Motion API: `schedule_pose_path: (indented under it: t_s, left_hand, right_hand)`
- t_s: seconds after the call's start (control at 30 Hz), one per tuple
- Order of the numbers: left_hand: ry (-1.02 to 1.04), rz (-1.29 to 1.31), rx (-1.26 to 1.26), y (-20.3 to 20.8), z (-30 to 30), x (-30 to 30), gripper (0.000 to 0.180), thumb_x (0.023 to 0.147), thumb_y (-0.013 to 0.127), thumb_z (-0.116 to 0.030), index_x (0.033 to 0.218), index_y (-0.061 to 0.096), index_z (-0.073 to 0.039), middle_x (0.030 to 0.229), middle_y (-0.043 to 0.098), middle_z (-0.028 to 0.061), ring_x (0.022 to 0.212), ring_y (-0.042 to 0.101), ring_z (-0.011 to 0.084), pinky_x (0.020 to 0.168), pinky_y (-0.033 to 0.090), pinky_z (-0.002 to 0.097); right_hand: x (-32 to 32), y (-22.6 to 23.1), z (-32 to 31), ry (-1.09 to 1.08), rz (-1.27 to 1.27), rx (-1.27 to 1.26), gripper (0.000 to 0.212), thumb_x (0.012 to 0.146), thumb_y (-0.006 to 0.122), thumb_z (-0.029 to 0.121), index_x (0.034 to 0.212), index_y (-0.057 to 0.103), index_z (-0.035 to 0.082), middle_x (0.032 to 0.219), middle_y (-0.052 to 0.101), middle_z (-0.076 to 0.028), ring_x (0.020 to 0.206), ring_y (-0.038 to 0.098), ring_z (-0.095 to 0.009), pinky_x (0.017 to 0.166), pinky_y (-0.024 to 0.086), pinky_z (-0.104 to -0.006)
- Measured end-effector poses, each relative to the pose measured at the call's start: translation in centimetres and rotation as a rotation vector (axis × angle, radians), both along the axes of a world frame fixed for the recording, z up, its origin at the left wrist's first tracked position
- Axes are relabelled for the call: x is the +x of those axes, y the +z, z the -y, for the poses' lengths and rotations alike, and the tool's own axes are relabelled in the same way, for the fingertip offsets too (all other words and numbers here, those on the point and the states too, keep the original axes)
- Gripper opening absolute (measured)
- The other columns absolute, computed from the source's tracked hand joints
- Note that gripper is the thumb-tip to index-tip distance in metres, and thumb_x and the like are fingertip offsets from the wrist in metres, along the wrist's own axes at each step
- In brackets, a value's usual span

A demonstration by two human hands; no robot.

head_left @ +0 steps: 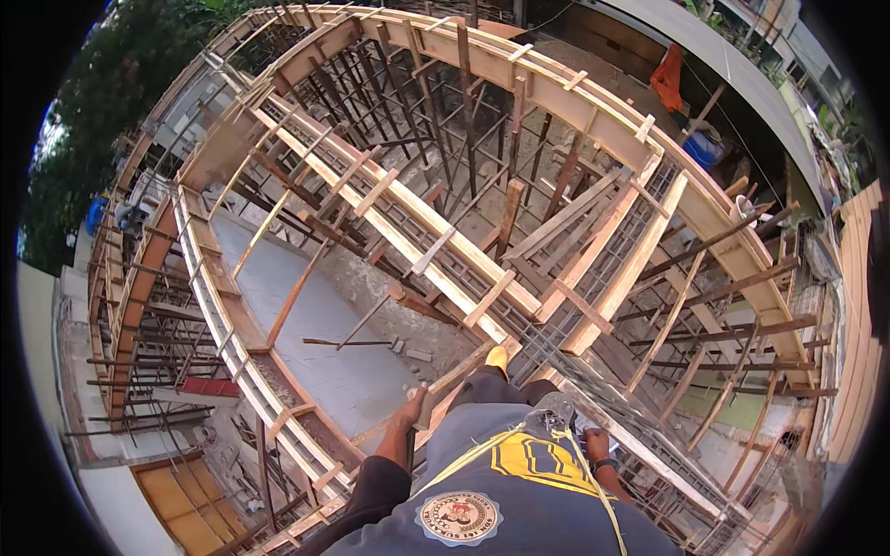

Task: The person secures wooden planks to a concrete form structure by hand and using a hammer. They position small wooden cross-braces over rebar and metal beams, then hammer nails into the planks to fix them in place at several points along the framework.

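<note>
My left hand [405, 413] is at the left of my body, its fingers closed round a brown, stick-like piece [423, 409] whose kind I cannot make out. At the right side of my shirt is my right hand [596, 442], with a dark band on the wrist; its fingers are too small and partly hidden to read. Between the hands a clear plastic bag [553, 415] with dark contents hangs on yellow straps [473, 456] across my chest. My yellow shoe [498, 359] rests on timber beside a beam form [436, 243].
Long wooden beam forms, joined by short cross battens, frame deep openings. Steel bars [547, 345] lie inside the form ahead. Many timber props [465, 88] stand below. A grey slab [301, 324] lies low at left. An orange cloth [666, 79] and blue drum [705, 148] are far right.
</note>
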State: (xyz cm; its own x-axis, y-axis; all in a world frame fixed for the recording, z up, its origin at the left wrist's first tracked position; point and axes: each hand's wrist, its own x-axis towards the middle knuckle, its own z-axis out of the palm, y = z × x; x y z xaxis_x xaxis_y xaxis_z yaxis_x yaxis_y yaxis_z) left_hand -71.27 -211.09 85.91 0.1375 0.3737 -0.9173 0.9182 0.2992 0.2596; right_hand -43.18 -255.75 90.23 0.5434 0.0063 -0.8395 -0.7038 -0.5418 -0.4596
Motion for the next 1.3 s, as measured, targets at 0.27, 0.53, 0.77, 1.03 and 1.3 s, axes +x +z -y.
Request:
schedule_pose_path:
  t_s: [0.27,0.53,0.77,1.03,1.3]
  left_hand:
    - [0.223,0.047,0.097,2.5,-4.2,11.0,0.123,0.071,0.041,-0.096,0.129,0.058,0.011,0.137,0.051,0.0373,0.132,0.049,0.0447,0.11,0.037,0.0447]
    - [0.664,-0.018,0.146,4.2,2.2,16.5,0.12,0.076,0.043,-0.091,0.133,0.053,0.013,0.142,0.048,0.0346,0.138,0.044,0.0395,0.113,0.034,0.0419]
    - [1.006,-0.108,0.049,0.4,9.5,18.6,0.109,0.084,0.037,-0.087,0.137,0.055,0.006,0.141,0.052,0.0288,0.134,0.048,0.0366,0.112,0.035,0.0401]
    - [1.438,0.192,-0.052,-0.4,14.3,23.5,0.113,0.081,0.04,-0.089,0.137,0.054,0.008,0.131,0.06,0.0253,0.119,0.061,0.0323,0.102,0.045,0.0396]
    - [1.091,0.091,-0.14,-4.5,9.9,20.2,0.115,0.081,0.036,-0.09,0.138,0.052,0.008,0.138,0.055,0.0282,0.129,0.053,0.035,0.107,0.04,0.0436]
  right_hand:
    - [17.7,1.7,-9.4,0.342,0.029,0.002,0.031,0.098,0.057,0.031,0.114,0.053,0.004,0.089,0.066,-0.01,0.069,0.065,-0.022,0.054,0.052,-0.0377]
    - [41.1,-3.3,-20.5,0.544,0.052,0.045,0.028,0.098,0.059,0.03,0.113,0.052,0.007,0.087,0.065,-0.009,0.064,0.065,-0.021,0.048,0.051,-0.0375]
    - [53.6,-2.1,-36.6,0.634,0.187,0.125,0.03,0.098,0.059,0.028,0.116,0.055,0.004,0.089,0.068,-0.012,0.065,0.067,-0.02,0.047,0.053,-0.0322]
    - [53.1,-3.4,-51.6,1.039,0.171,0.159,0.032,0.096,0.064,0.027,0.111,0.06,-0.001,0.082,0.067,-0.011,0.061,0.064,-0.019,0.046,0.047,-0.0308]
    - [39.9,-0.2,-58.4,1.16,0.148,0.271,0.033,0.095,0.066,0.029,0.105,0.062,-0.002,0.084,0.069,-0.01,0.065,0.065,-0.016,0.058,0.054,-0.0321]
